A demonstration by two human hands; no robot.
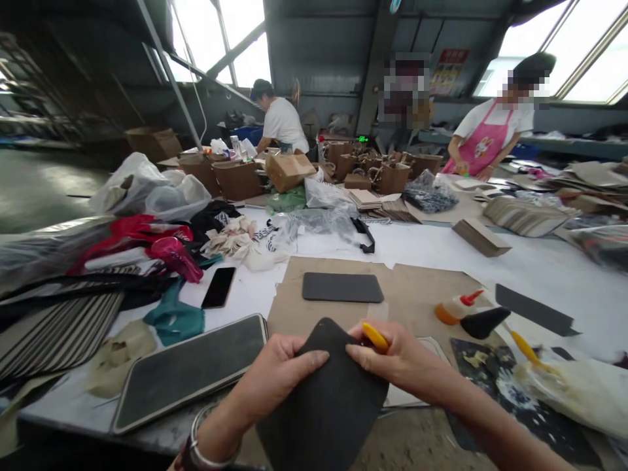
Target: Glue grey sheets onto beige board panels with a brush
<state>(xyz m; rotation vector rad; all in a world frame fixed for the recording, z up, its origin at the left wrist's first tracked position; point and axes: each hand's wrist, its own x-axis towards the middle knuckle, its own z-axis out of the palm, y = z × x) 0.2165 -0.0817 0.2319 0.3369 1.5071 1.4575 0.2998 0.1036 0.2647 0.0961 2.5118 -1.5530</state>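
Note:
A dark grey flat panel (326, 399) with rounded corners is held up in front of me, tilted. My left hand (289, 369) pinches its left edge near the top, thumb on the face. On the right edge, my right hand (387, 353) presses its thumb to the panel. A yellow handle (375, 336) also sticks out of that hand; the tool's other end is hidden. Beyond the hands, a similar dark panel (342, 288) lies flat on brown paper (289, 278). To the left rests a stack of larger dark panels with pale edges (191, 369).
At right are a bottle with a red tip (454, 309), a black cone-shaped object (485, 322), a yellow-handled tool (530, 348) and a glue-stained dark sheet (515, 399). A phone (218, 288) and fabric scraps (176, 314) lie left. Two people work across the table.

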